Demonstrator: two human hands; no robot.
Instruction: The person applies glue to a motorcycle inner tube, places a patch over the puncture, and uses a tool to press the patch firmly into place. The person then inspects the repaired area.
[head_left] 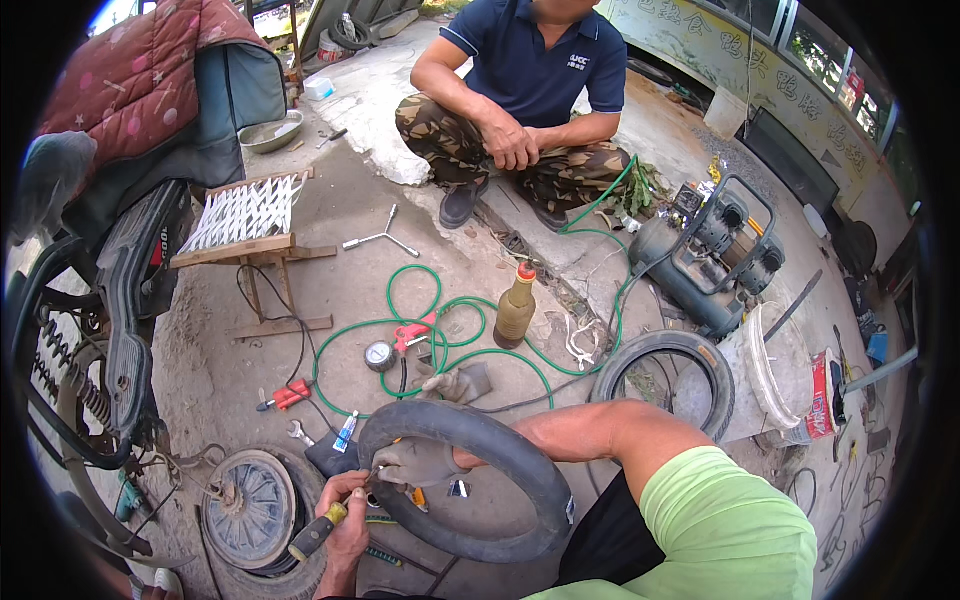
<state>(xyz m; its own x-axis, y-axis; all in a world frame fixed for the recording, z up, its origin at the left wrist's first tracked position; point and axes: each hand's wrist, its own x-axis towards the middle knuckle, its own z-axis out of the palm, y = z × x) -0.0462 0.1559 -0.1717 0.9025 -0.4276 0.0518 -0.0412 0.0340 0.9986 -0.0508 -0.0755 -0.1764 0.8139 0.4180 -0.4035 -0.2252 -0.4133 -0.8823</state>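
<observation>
- Head view: I'm looking over outdoor concrete ground (235,390), a green hose (412,266) looped across it, a compressor (690,265) to the right and a seated person (545,65) opposite.
- Black tyre (520,535) at lower middle, tilted, its long axis running upper left to lower right.
- Left hand (347,520) grips a tool (318,532), handle toward lower left.
- Gloved right hand (415,463) reaches the tyre's left side; I can't tell whether it grips.

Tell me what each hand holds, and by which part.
The left hand holds a tool near the yellow end of its handle. The gloved right hand touches the tilted tire's left inner edge; whether it grips is unclear.
</observation>
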